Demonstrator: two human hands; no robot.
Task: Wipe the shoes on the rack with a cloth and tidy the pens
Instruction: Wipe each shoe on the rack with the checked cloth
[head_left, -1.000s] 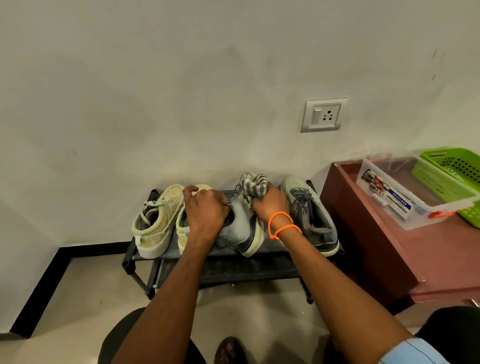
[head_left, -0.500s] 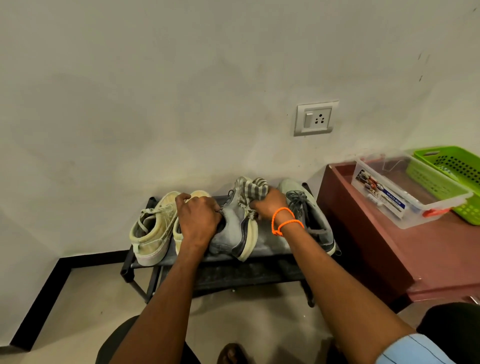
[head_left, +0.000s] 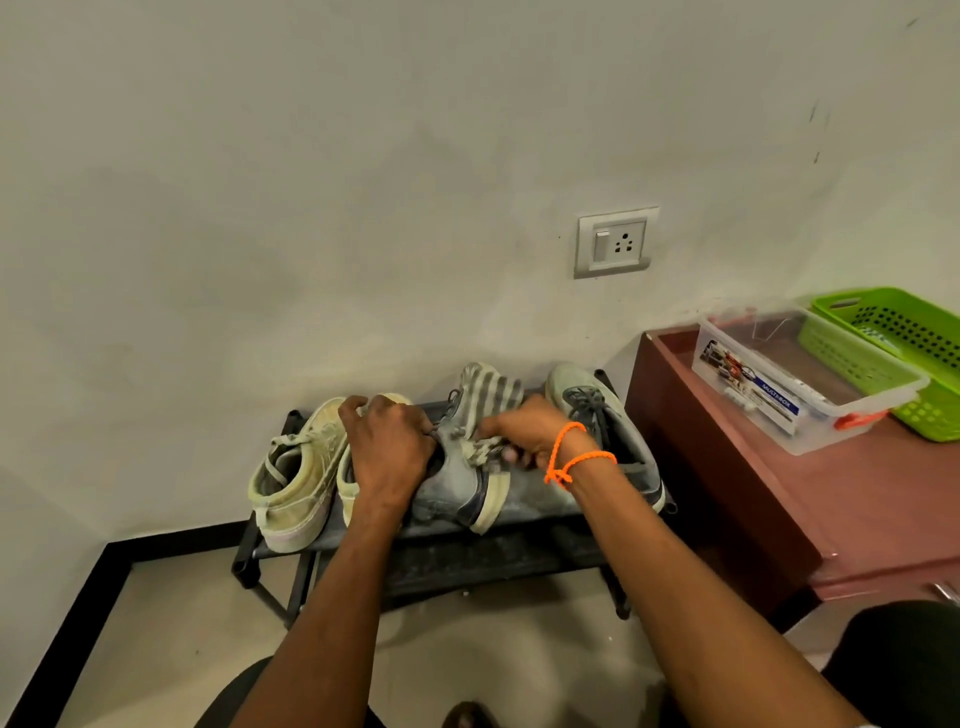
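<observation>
Grey shoe (head_left: 457, 488) tilted, dusty, striped cloth (head_left: 488, 400) draped over

green basket (head_left: 893, 332) cropped, box label (head_left: 748, 379) unreadable

Striped cloth (head_left: 488, 400): soft woven fabric. Grey shoe (head_left: 457, 488): matt canvas, rubber sole. Rack (head_left: 519, 551): dark, dusty matt. Box (head_left: 800, 384), right: clear glossy plastic. Basket (head_left: 904, 353): green perforated plastic. Cabinet (head_left: 857, 499): smooth reddish wood.
</observation>
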